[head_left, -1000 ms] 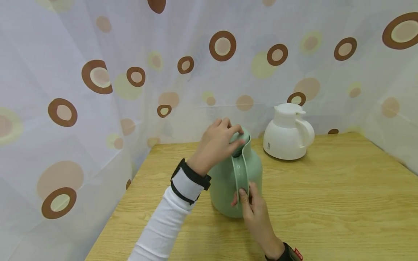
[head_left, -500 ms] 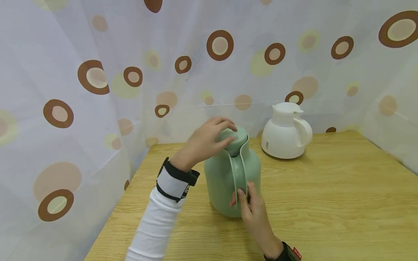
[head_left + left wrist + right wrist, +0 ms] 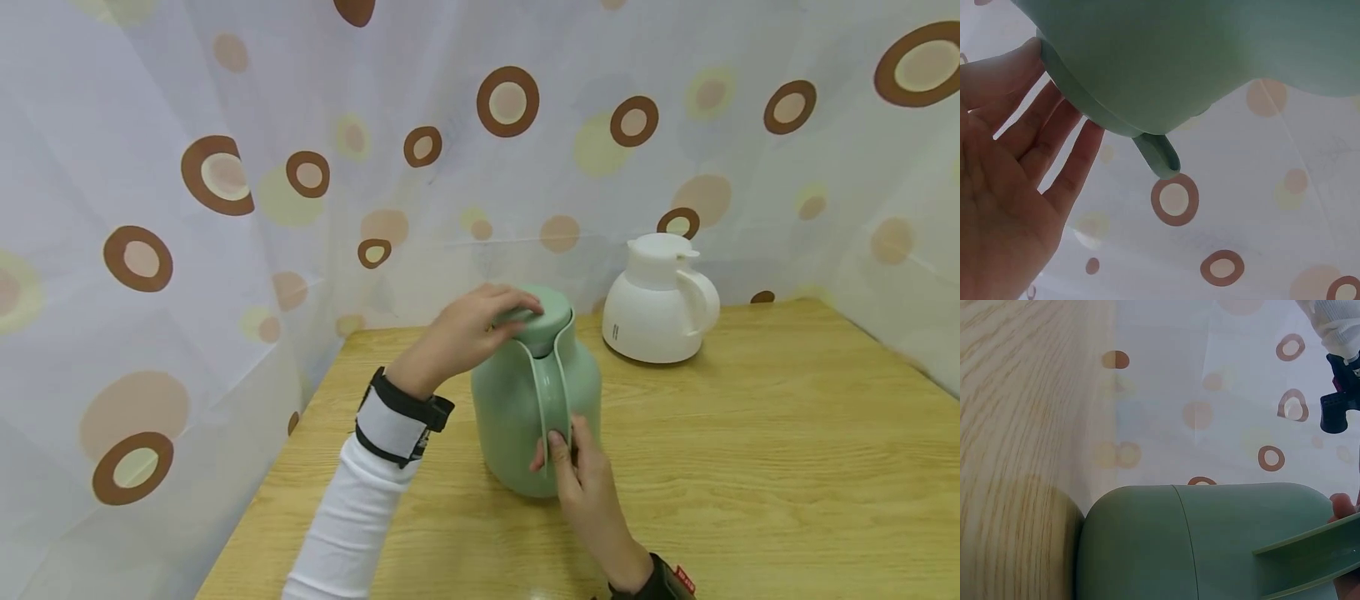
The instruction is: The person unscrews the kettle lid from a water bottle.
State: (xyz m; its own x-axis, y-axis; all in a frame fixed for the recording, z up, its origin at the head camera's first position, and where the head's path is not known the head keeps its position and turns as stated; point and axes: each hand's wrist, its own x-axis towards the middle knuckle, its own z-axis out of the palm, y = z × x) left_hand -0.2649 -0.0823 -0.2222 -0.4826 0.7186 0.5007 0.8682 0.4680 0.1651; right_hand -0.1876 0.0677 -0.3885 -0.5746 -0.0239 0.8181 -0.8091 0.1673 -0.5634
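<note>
A light green thermos jug (image 3: 502, 417) stands upright on the wooden table, its handle facing me. On its mouth sits a round green lid (image 3: 551, 315). My left hand (image 3: 468, 333) reaches over the lid from the left, and its fingers (image 3: 1072, 159) span the lid's rim in the left wrist view. Lower down, my right hand (image 3: 588, 492) grips the handle (image 3: 553, 387), thumb on its near side and fingertips showing past it. At the right edge of the right wrist view, only fingertips (image 3: 1344, 506) appear beside the handle.
A white jug (image 3: 654, 308) with its own handle stands farther back on the right of the wooden table (image 3: 787, 458). A curtain (image 3: 420, 75) patterned with circles hangs behind and along both sides.
My left hand has shifted left across the lid, its wrist lower, uncovering more of the lid's top. The right hand keeps its grip on the handle, and the jug stays in place.
</note>
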